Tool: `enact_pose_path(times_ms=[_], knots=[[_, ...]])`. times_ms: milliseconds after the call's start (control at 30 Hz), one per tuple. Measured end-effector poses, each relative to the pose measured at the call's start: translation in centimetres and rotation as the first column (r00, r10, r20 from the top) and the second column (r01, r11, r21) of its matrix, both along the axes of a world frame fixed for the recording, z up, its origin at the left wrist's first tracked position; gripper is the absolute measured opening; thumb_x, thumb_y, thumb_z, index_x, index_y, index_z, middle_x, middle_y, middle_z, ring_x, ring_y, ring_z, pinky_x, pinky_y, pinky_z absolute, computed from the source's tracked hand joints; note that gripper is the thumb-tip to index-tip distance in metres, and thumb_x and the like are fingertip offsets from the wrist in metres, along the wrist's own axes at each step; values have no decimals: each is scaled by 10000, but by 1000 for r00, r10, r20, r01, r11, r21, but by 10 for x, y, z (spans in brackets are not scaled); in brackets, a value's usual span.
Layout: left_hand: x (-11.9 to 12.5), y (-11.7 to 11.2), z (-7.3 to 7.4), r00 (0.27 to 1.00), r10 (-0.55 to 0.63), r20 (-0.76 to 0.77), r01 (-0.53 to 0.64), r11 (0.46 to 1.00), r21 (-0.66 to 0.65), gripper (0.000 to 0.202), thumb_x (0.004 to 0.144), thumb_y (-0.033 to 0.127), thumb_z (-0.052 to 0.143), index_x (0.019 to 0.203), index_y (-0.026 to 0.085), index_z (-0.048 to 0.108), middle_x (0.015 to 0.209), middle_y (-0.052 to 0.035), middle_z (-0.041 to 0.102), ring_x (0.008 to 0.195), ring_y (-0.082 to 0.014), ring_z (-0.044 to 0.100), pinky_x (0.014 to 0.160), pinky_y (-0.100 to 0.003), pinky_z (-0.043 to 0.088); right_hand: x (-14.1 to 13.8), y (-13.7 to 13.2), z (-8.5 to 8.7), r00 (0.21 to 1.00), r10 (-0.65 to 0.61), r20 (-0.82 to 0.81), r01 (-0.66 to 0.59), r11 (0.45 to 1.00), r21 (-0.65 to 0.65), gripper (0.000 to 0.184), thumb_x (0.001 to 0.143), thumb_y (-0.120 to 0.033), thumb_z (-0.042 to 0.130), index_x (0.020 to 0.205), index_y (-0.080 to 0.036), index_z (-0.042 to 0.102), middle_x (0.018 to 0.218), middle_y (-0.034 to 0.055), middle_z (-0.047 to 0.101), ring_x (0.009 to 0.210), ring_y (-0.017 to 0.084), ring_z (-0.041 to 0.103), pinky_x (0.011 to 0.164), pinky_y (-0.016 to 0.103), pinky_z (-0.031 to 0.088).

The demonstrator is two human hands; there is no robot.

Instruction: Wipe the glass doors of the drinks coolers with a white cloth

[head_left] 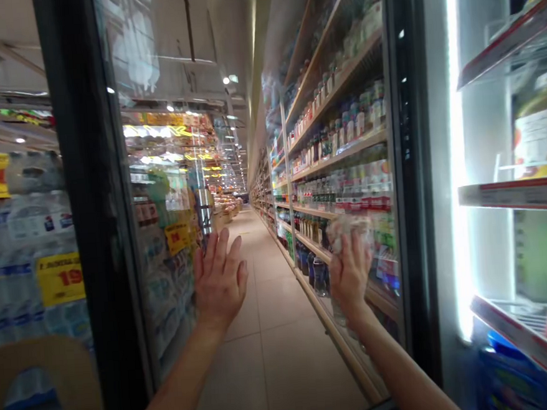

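Note:
A glass door (275, 367) with a dark frame stands in front of me, showing the store aisle in its pane. My left hand (220, 277) lies flat against the glass left of centre, fingers stretched and slightly apart, holding nothing. On the right part of the pane, my right hand (352, 274) presses a crumpled whitish cloth (350, 224). The cloth is blurred and pokes out above and beside the fingers; the rest of it is hidden behind the hand.
At the right is a lit fridge with shelves (516, 195) of bottles, close to the door's dark frame (415, 189). Packs of water bottles (18, 248) with yellow price signs (61, 279) stand at the left. A tan curved panel (41, 365) is at the lower left.

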State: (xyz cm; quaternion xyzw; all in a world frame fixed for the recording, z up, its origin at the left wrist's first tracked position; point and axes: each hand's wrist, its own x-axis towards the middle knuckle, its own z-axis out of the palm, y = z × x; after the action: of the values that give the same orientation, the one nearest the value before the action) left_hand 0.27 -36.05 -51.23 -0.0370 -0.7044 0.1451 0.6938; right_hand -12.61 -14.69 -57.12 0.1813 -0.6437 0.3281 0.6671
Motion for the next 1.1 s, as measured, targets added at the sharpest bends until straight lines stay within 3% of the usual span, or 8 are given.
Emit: enact_pose_path(times_ms=[133,333,400,533,767,867,967,1100], knots=[[0,0,0,1000,-9,-3,9,1000,-6,560,856,217,491,1394,230,335,1443,-94,382,1376,-215,266,1124,-424,195,15,-13,-17,984,128,-126,-66,908,413,618,871,-169,421,1447,-273,223,1401,95,457,1368,226,311,1131,498,175],[-1,0,0,1000,-12,-3,12,1000,-3,559,846,212,505,1383,222,350,1440,-101,388,1381,-206,255,1128,-419,186,-13,23,-22,997,-44,64,50,995,-90,548,899,-226,373,1436,-218,263,1456,164,358,1354,285,328,1057,566,268],[-1,0,0,1000,-11,0,11,1000,-4,569,844,214,509,1388,216,343,1442,-105,384,1381,-209,254,1130,-422,182,-7,16,-28,999,-9,52,11,1000,-29,561,892,-208,374,1440,-214,254,1464,161,344,1368,284,301,1063,555,269],[-1,-1,-1,1000,-17,-10,17,1000,-26,587,846,214,504,1403,220,315,1455,-101,363,1384,-206,245,1132,-414,176,9,3,-44,989,113,-100,-67,921,383,601,856,-154,434,1423,-282,284,1445,93,399,1369,243,308,1113,508,214],[-3,-4,2,1000,-29,-11,28,999,-16,604,849,217,507,1413,231,291,1466,-91,345,1390,-189,224,1141,-396,153,-19,34,-33,991,-47,123,65,986,-152,535,897,-230,359,1427,-192,289,1460,182,341,1359,304,311,1038,600,279],[-3,-4,0,1000,-23,0,23,1000,-20,612,852,219,505,1420,234,276,1474,-90,327,1394,-195,210,1140,-411,154,3,6,-42,999,41,13,-43,992,119,576,877,-170,389,1435,-238,267,1474,129,338,1388,263,260,1093,539,236],[-2,-1,-13,1000,9,17,-8,1000,-6,617,859,195,499,1427,242,261,1478,-88,311,1403,-197,174,1146,-429,133,17,-10,-50,987,135,-86,-87,905,417,622,849,-126,441,1427,-284,274,1448,80,398,1389,229,264,1131,502,167],[2,6,-41,997,54,51,-55,998,5,655,850,194,530,1435,246,237,1478,-81,293,1409,-186,130,1159,-420,91,-1,7,-35,999,14,-36,-7,981,194,605,882,-160,418,1445,-264,221,1457,117,373,1388,240,265,1109,544,177]])
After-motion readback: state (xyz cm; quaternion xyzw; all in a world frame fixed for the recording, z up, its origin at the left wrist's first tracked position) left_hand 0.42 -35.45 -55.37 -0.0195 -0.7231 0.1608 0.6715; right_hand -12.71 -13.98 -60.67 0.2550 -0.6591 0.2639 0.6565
